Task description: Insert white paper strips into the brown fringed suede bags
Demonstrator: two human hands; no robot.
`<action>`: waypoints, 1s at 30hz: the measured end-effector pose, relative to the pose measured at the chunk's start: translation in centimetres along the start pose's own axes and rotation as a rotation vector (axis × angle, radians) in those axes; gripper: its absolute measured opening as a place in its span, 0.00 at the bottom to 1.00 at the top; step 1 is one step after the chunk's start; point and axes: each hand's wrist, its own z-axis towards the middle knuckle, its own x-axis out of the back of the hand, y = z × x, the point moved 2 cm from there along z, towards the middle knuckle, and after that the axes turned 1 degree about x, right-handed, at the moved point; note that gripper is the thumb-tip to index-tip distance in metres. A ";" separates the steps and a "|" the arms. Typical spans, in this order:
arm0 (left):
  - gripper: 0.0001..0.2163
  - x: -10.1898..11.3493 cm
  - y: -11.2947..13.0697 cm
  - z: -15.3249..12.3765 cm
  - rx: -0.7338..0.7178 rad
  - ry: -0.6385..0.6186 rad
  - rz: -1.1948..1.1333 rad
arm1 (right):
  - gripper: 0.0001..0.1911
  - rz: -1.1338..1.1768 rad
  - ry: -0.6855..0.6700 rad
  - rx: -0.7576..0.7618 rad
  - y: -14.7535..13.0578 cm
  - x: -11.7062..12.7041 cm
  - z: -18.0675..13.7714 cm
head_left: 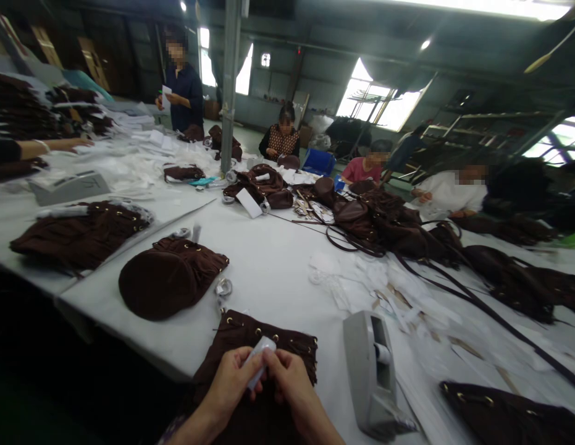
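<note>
Long white table [278,259] carries brown bags throughout; other workers sit at the far side. Nearest brown bag [250,377] lies at the near edge, eyelets along its top. Left hand [231,386] and right hand [289,377] are together above it, both pinching a small white strip [260,355]. Step judged: handling the strip over the bag; next move likely needs a steady two-finger hold. Tape dispenser [370,371] stands just right, a round-bottomed bag [169,278] far left, scattered paper scraps [384,296] beyond. Nothing blocks the hands.
</note>
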 end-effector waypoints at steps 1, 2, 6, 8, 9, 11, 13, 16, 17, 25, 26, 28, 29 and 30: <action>0.19 -0.1 0.1 0.0 0.001 -0.010 -0.017 | 0.24 0.103 -0.032 -0.033 0.2 -0.3 0.1; 0.18 -0.2 0.2 -0.2 0.004 -0.026 -0.054 | 0.24 0.178 -0.035 -0.038 0.3 -0.5 0.3; 0.14 -0.3 0.1 -1.3 0.116 -0.134 -0.365 | 0.25 0.242 -0.009 -0.019 0.2 -0.9 1.3; 0.14 -0.4 -0.3 -1.9 0.197 -0.126 -0.476 | 0.24 0.229 0.005 0.002 0.2 -1.2 1.6; 0.15 -0.4 -0.7 -2.1 0.221 -0.101 -0.500 | 0.23 0.218 0.018 0.016 0.3 -1.4 1.5; 0.15 -0.5 -1.4 -2.4 0.232 -0.036 -0.504 | 0.22 0.187 0.052 0.049 0.2 -1.8 1.1; 0.15 -0.5 -2.1 -2.6 0.214 0.020 -0.469 | 0.20 0.149 0.084 0.078 -0.1 -1.6 0.0; 0.17 -0.1 -2.9 -2.5 0.212 0.059 -0.372 | 0.16 0.025 0.196 0.181 -1.0 2.0 -2.5; 0.17 0.1 -3.2 -2.4 0.219 0.061 -0.349 | 0.17 -0.041 0.292 0.236 -1.3 4.3 -3.6; 0.21 0.7 -4.6 -1.6 0.297 0.085 -0.336 | 0.32 -0.170 0.849 -0.025 4.1 21.1 -11.0; 0.21 0.7 -4.6 -1.5 0.291 0.092 -0.336 | 0.31 -0.153 0.803 -0.034 4.7 21.3 -11.0; 0.22 0.8 -4.7 -1.5 0.277 0.109 -0.345 | 0.29 -0.125 0.731 -0.041 5.1 21.0 -10.8; 0.23 0.9 -4.7 -1.5 0.279 0.121 -0.351 | 0.28 -0.113 0.706 -0.038 5.1 20.8 -10.6; 0.24 1.0 -4.7 -1.6 0.290 0.130 -0.358 | 0.27 -0.102 0.688 -0.033 5.0 20.5 -10.5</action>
